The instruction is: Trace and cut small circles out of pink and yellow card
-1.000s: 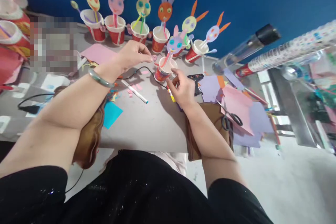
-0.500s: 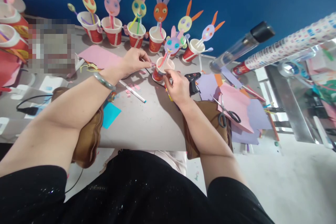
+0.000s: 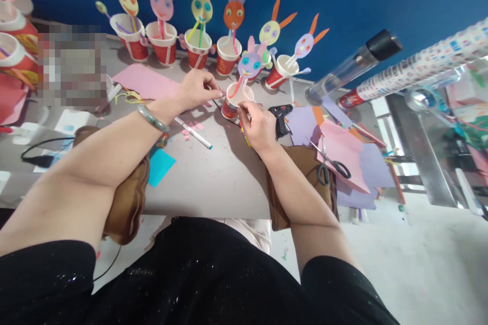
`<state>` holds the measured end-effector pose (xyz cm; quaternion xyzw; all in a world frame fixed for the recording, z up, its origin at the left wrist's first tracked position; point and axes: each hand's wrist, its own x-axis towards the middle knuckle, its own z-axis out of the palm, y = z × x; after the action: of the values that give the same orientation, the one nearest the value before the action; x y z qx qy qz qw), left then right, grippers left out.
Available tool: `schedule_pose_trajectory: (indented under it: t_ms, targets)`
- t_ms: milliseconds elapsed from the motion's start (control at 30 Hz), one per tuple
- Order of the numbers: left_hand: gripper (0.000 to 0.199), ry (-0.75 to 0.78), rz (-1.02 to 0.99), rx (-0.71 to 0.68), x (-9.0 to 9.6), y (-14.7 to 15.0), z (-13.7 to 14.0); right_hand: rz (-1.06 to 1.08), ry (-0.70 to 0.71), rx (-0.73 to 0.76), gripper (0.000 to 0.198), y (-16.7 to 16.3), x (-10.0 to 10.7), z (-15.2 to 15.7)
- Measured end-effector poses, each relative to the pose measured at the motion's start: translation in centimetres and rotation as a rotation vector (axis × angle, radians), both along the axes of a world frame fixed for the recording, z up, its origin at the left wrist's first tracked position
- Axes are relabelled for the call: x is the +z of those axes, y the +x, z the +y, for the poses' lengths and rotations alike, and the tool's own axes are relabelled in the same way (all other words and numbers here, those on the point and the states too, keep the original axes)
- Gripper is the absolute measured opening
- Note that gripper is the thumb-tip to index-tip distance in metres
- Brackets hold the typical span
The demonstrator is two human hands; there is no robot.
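Note:
A red-and-white paper cup (image 3: 231, 108) stands upright on the table in front of me. From it rises a purple rabbit face (image 3: 249, 65) with pink ears, held up by pink and white straws. My left hand (image 3: 200, 87) pinches at the cup's left side; a small pinkish piece, too small to name, shows at its fingertips. With thumb and fingers closed, my right hand (image 3: 258, 126) grips the cup's right side and hides part of it. A black glue gun (image 3: 282, 118) lies just right of that hand.
Several rabbit cups (image 3: 164, 48) line the blue wall. A white marker (image 3: 193, 133), a blue paper (image 3: 160, 166) and pink scraps lie nearer me. Scissors (image 3: 328, 162) rest on pink paper (image 3: 345, 150) at right, below a clear tube (image 3: 343, 71) and a long cup stack (image 3: 419, 68).
Both hands keep nearly the same places at the cup. The left fingertips sit very slightly closer to the cup's side, and less of the pinkish piece shows. The view has shifted slightly.

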<state>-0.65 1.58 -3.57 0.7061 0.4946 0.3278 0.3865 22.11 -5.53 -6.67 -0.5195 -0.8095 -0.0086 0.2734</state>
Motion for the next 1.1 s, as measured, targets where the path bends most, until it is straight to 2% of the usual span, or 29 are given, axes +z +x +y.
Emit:
schedule_pose_trajectory:
  t_ms: [300,567,800,1100]
  targets:
    - [0.019,-0.008,0.078,0.051,0.8,0.3,-0.8,-0.004,0.032,0.005,0.041,-0.2,0.0,-0.1]
    - [0.018,-0.042,-0.064,0.065,0.2,0.4,-0.7,0.005,0.009,0.013,0.043,-0.3,0.2,-0.4]
    - [0.014,-0.008,0.030,0.054,0.3,0.6,-0.8,0.000,0.030,0.009,0.044,-0.4,0.2,-0.6]
    - [0.008,0.005,-0.020,0.065,-0.3,0.8,-0.6,0.020,0.049,0.001,0.042,-0.5,0.2,-0.7]
